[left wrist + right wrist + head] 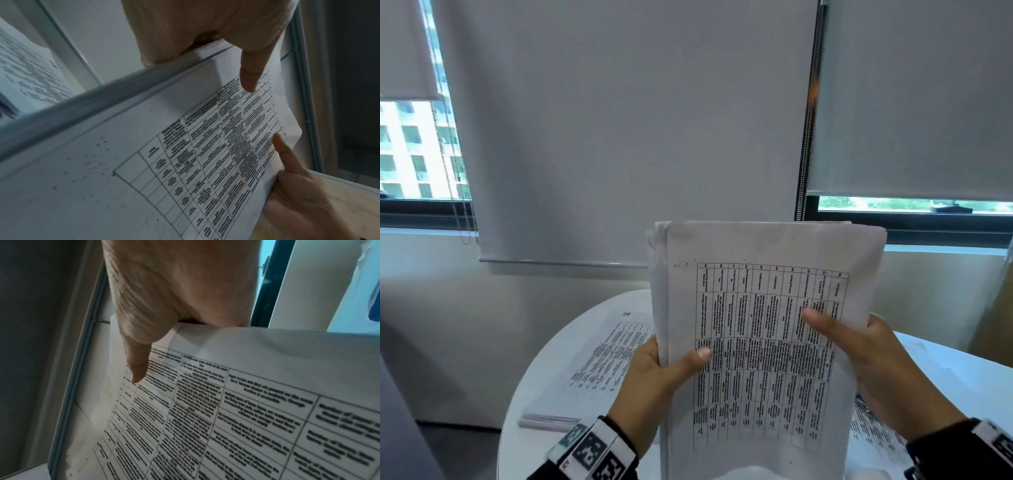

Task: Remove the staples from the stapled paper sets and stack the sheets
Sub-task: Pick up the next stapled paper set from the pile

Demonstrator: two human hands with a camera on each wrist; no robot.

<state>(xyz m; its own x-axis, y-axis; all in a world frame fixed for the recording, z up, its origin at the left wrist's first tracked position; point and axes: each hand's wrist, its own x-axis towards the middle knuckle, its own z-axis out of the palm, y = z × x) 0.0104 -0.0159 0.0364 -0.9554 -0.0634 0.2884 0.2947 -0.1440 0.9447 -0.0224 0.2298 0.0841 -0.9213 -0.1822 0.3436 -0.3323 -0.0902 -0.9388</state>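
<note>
Both hands, left hand (654,373) and right hand (873,359), clamp the upright paper stack (760,342) between thumbs and fingers.

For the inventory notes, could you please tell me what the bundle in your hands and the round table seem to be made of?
The bundle looks like plain matte office paper: thin white sheets that bend, printed with a black grid. The table looks like smooth white laminate or painted board, faintly glossy; its core cannot be told.

paper bundle (763,329): I hold this thick bunch of white sheets up on end. The front page has a printed table turned sideways.
stack on table (592,359): more printed sheets, lying flat on my left.
</note>
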